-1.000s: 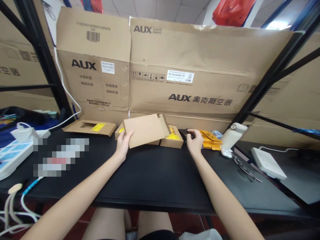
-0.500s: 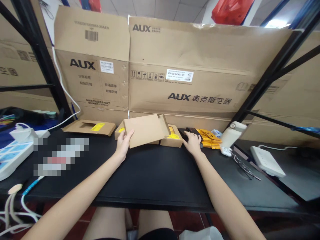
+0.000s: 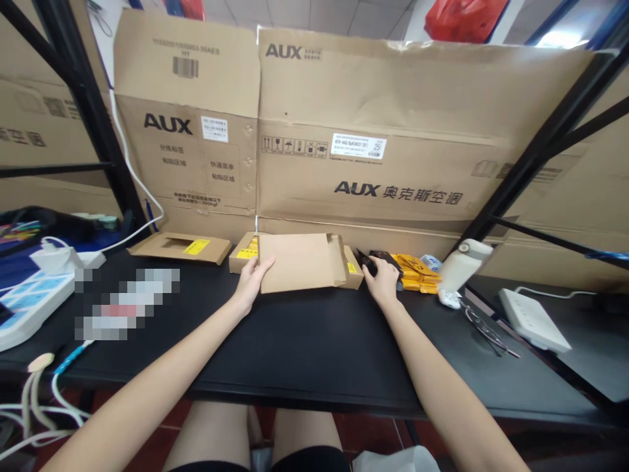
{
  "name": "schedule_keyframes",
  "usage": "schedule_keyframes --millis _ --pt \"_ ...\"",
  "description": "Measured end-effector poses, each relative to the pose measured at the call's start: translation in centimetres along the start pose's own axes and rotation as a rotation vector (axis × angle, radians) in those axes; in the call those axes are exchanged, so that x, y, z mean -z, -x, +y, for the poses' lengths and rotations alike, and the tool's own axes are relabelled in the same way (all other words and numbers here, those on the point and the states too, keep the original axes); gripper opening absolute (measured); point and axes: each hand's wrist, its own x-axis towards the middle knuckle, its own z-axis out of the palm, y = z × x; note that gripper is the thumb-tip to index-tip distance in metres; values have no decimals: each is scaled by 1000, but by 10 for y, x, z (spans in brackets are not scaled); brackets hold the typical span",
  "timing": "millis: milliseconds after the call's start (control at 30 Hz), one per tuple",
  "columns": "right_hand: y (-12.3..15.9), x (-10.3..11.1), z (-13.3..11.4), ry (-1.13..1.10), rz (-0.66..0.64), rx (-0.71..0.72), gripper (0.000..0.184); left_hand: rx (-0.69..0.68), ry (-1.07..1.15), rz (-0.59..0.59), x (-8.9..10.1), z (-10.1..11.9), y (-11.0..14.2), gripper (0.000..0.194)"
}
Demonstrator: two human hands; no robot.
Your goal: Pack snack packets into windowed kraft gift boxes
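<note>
My left hand (image 3: 253,282) is closed on the left edge of a flat brown cardboard box (image 3: 297,262), held raised and tilted, its right end open with the flap out. Behind it stand other small cardboard boxes with yellow labels; one box (image 3: 240,262) shows at its left and another box (image 3: 354,278) at its right. My right hand (image 3: 382,280) is closed around a small black object (image 3: 366,261), mostly hidden by the fingers. Beside that hand lie a black packet (image 3: 386,259) and several orange packets (image 3: 417,272).
At the back left lies a flat carton (image 3: 179,247) with a cut-out. A white power strip (image 3: 39,295) is at the left; a cream bottle (image 3: 464,262), glasses (image 3: 486,331) and a white box-shaped device (image 3: 535,319) are at the right. Large cardboard sheets (image 3: 413,92) wall the back.
The box in my left hand has turned to lie more level and moved slightly right and down. My right hand's fingers have curled in around the black object. The view has shifted slightly.
</note>
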Motion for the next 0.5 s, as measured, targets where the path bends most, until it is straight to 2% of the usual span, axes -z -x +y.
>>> schedule_keyframes --millis 200,300,400,500 --pt "-3 5 -6 -110 106 23 36 -3 20 -7 0 -1 0 45" --pt "-4 11 -14 -216 225 4 36 7 26 -15 0 -1 -1 46" --pt "-5 19 -24 -320 362 -87 34 17 45 -14 1 -2 -2 47" --pt "-6 28 -34 -419 478 -239 32 29 65 -13 1 -2 -2 47"
